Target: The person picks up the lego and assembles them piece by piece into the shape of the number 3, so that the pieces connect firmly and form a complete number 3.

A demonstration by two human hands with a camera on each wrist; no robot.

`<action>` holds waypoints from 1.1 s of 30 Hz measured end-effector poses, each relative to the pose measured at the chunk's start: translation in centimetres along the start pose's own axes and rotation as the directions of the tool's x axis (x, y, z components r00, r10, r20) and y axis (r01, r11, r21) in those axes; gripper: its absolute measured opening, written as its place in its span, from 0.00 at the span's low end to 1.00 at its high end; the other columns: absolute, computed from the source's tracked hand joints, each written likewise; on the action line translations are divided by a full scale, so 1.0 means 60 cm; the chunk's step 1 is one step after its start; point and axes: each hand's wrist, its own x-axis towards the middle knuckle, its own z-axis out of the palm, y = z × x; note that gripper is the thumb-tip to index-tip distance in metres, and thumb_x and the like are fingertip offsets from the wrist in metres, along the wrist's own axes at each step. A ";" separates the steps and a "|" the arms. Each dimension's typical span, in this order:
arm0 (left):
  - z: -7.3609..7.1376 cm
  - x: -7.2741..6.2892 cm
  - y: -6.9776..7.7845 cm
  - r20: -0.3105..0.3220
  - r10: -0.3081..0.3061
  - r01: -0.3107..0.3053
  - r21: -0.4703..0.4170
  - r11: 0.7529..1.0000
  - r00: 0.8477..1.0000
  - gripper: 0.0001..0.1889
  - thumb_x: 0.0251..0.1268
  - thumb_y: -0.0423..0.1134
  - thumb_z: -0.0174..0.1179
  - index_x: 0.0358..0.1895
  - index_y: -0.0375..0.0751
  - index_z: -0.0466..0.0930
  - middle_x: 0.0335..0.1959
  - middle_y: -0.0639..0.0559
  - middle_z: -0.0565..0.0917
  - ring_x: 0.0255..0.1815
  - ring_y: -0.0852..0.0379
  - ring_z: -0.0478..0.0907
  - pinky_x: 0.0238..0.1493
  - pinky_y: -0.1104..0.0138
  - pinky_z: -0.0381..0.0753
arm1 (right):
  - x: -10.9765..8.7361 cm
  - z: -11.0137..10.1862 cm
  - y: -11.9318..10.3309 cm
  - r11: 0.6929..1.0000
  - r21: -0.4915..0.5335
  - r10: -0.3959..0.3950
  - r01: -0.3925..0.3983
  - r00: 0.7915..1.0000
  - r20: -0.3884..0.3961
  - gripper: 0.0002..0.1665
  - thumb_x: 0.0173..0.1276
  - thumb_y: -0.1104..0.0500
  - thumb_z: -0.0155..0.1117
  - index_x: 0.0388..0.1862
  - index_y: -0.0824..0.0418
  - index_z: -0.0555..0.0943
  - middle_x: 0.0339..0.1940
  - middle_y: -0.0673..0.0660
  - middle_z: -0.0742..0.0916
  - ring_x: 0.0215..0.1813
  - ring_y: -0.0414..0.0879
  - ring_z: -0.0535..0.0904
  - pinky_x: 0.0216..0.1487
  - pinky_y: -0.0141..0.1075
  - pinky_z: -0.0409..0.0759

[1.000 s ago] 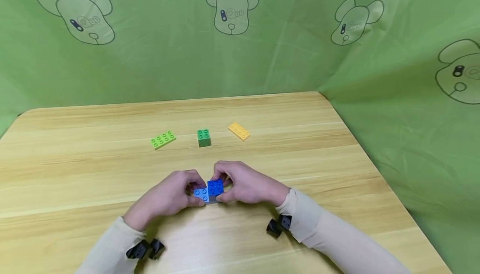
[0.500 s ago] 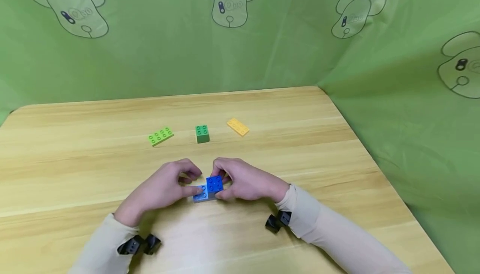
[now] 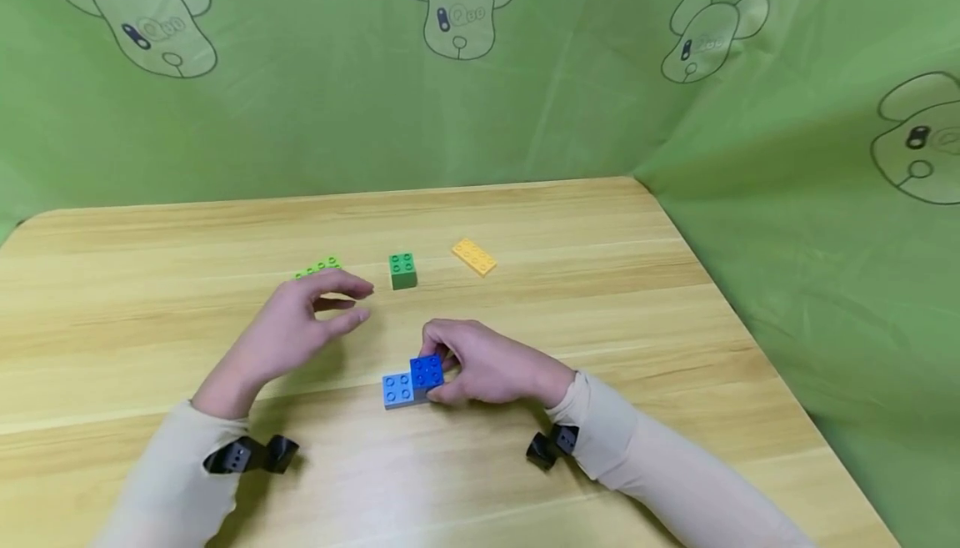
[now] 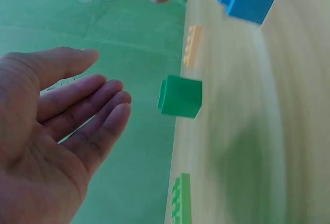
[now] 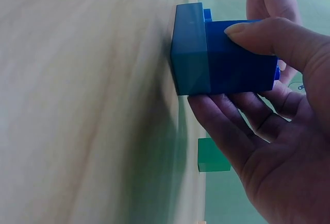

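The right hand grips a dark blue brick between thumb and fingers. That brick sits on the right half of a longer light blue brick, whose left studs show bare. In the right wrist view the thumb lies on one side of the dark blue brick and the fingers on the other. Away from the blue bricks, the left hand hovers over the table with its fingers loosely bent and nothing in it. It partly hides a lime green plate and is near a green brick.
A yellow-orange plate lies to the right of the green brick. The wooden table ends at a green cloth behind and on the right. Black wrist cameras hang at both sleeves.
The left hand has let go of the light blue brick and moved away toward the far left. The right hand keeps its grip on the dark blue brick, nearly in place.
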 end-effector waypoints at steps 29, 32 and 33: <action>-0.062 0.053 -0.079 -0.048 -0.146 0.152 0.189 0.970 0.988 0.26 0.68 0.37 0.62 0.64 0.26 0.68 0.62 0.32 0.71 0.64 0.30 0.66 0.65 0.43 0.65 | 0.003 0.002 0.001 1.000 -0.018 -0.003 0.004 1.000 0.029 0.19 0.58 0.62 0.76 0.35 0.56 0.71 0.33 0.50 0.77 0.38 0.46 0.74 0.35 0.30 0.74; -0.063 0.059 -0.087 -0.031 -0.177 0.180 0.223 0.958 0.984 0.27 0.68 0.38 0.62 0.65 0.27 0.68 0.63 0.32 0.70 0.64 0.30 0.65 0.65 0.41 0.64 | 0.002 0.000 -0.001 1.000 -0.027 0.000 0.001 0.999 0.034 0.19 0.58 0.62 0.76 0.35 0.56 0.70 0.33 0.50 0.77 0.38 0.47 0.74 0.34 0.30 0.72; -0.064 0.060 -0.089 -0.030 -0.182 0.184 0.232 0.955 0.983 0.27 0.68 0.39 0.63 0.64 0.27 0.68 0.63 0.32 0.70 0.63 0.30 0.65 0.65 0.40 0.64 | 0.003 -0.001 -0.001 1.000 -0.028 0.000 0.001 0.999 0.034 0.19 0.58 0.61 0.76 0.35 0.56 0.70 0.33 0.50 0.77 0.38 0.47 0.74 0.34 0.30 0.72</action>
